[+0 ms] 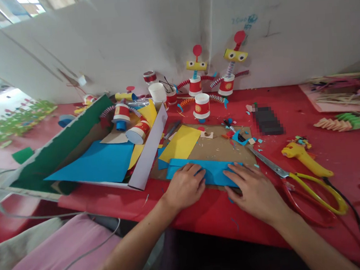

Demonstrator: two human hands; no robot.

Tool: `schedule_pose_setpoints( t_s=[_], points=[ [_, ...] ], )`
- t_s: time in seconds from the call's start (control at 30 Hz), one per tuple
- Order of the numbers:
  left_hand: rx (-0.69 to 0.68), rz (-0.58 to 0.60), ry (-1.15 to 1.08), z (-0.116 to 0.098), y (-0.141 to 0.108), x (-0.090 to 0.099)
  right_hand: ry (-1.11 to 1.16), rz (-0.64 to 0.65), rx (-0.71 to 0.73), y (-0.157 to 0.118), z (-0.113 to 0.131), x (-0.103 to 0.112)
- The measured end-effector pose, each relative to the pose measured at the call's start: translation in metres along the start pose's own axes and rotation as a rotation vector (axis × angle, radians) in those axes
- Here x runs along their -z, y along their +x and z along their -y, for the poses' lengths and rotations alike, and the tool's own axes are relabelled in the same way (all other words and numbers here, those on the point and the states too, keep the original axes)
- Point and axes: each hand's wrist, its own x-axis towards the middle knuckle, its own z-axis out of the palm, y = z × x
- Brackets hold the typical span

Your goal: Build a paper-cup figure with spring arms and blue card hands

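Observation:
A folded strip of blue paper lies on a brown cardboard sheet near the table's front edge. My left hand rests on its left part, fingers bent and pressed together over the paper; the thumb is hidden. On the right end lies my right hand, with fingers stretched and spread over the paper and the thumb at the near edge. Behind the strip is a sheet of yellow paper. Big scissors with red and yellow handles lie beside my right hand.
A shallow box at left holds blue paper and paper-cup figures. More cup figures stand along the wall. At right are a yellow glue gun with a cord, a blurred dark object and folded paper strips. Scraps litter the cardboard.

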Motion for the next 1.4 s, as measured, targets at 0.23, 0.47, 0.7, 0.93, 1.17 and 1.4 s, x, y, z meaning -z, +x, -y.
schedule_pose_setpoints(
  t_s=[0.23, 0.47, 0.7, 0.93, 1.17, 1.4],
  points=[
    [-0.005, 0.106, 0.036, -0.003, 0.007, 0.012, -0.009, 0.013, -0.078, 0.007, 0.008, 0.004],
    [0.035, 0.074, 0.016, -0.004, 0.008, 0.008, -0.024, 0.051, -0.113, 0.01, 0.012, 0.007],
    [0.13, 0.016, -0.082, 0.026, -0.002, 0.013, 0.18, 0.033, -0.246, 0.005, -0.006, 0.003],
    [0.216, -0.029, -0.114, 0.041, -0.002, 0.017, 0.193, 0.007, -0.301, 0.016, -0.013, -0.011],
    [0.257, 0.009, -0.044, 0.036, 0.008, 0.016, 0.128, 0.059, -0.299, 0.02, -0.014, -0.011],
    [0.254, 0.024, -0.001, 0.034, 0.007, 0.014, 0.161, 0.047, -0.272, 0.02, -0.018, -0.018]
  ],
)
